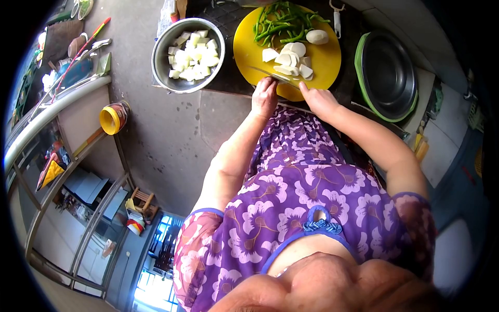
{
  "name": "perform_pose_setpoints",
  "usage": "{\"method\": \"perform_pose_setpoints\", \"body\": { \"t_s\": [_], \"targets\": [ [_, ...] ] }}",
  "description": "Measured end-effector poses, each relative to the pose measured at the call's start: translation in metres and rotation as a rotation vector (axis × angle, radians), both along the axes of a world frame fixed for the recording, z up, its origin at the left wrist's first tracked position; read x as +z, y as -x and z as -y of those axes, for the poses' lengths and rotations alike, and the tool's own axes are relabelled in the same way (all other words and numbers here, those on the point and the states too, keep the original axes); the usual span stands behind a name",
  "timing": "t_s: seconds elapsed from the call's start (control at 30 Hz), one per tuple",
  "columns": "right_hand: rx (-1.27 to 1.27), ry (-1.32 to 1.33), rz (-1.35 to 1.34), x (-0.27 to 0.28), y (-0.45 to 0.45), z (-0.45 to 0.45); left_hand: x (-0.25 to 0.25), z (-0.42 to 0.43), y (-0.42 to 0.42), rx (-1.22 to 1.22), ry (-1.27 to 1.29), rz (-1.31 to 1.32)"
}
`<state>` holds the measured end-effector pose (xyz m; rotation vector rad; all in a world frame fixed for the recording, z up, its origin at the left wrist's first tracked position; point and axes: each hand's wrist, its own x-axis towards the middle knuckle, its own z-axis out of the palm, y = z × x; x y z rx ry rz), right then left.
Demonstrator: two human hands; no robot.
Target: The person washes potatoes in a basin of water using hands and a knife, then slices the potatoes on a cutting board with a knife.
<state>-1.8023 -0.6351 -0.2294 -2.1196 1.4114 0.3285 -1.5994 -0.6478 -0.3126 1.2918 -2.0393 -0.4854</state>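
Observation:
My right hand (318,100) is closed at the right end of a knife (283,78), its index finger stretched along the blade. The handle is hidden. Beside the blade, the fingers of my left hand (265,96) are bunched together at the near edge of a round yellow cutting board (247,44); whatever they hold is hidden. White slices (291,58), which look like peeled potato, lie just beyond the knife. Further back are a whole peeled potato-like piece (317,36) and a heap of green pepper strips (283,23).
Left of the board stands a metal bowl (155,57) with pale vegetable chunks (192,58). A dark basin (387,78) with a green rim is at right. A peeler (337,23) lies behind the board. A yellow bucket (110,119) sits near a railing (57,182) at left.

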Motion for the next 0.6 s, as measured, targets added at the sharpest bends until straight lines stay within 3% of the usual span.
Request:
{"method": "perform_pose_setpoints", "body": {
  "t_s": [0.27, 0.4, 0.6],
  "targets": [
    [-0.186, -0.022, 0.061, -0.024, -0.003, 0.015, 0.002, 0.0, 0.004, 0.007, -0.005, -0.006],
    [-0.083, 0.005, 0.053, -0.004, 0.014, 0.003, -0.006, 0.001, 0.001, -0.101, 0.006, 0.062],
    [-0.321, -0.06, 0.185, -0.007, 0.024, 0.007, -0.001, 0.018, 0.007, -0.093, -0.192, 0.034]
  ]
}}
